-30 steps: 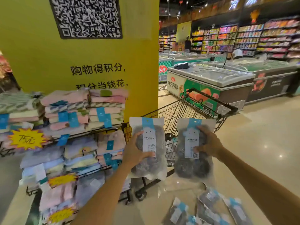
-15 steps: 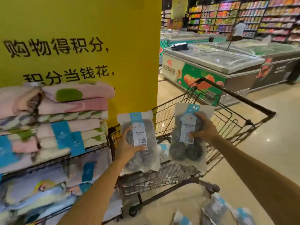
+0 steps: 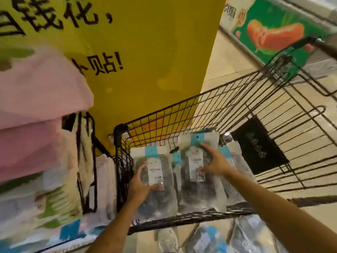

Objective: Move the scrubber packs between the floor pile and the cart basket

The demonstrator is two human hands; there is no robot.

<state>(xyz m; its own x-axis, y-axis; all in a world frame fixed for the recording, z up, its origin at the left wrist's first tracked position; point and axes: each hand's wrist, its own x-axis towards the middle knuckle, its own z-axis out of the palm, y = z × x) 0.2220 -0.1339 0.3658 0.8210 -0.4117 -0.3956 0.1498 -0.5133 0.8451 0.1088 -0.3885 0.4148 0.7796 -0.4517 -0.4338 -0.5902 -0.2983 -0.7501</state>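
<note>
Head view: in the lower middle of the frame the left hand holds a clear packet of dark scourers, its thumb curled across the white label and its fingers behind the packet's left edge, so this grip pinches the packet. Just to the right, the right hand holds a second packet of the same kind, fingers spread over the packet's right side and thumb on the label's lower part; this grip also pinches its packet. The two packets are side by side, nearly touching, both inside the near left end of a black wire trolley that fills the middle and right of the frame. More such packets lie under and beside them in the trolley, and a black pouch lies to the right against the mesh. Lower right, below the trolley, further packets lie on the floor. At left, folded pink towels are stacked on a wire rack. A yellow pillar with black lettering stands behind, and a freezer chest is at upper right
</note>
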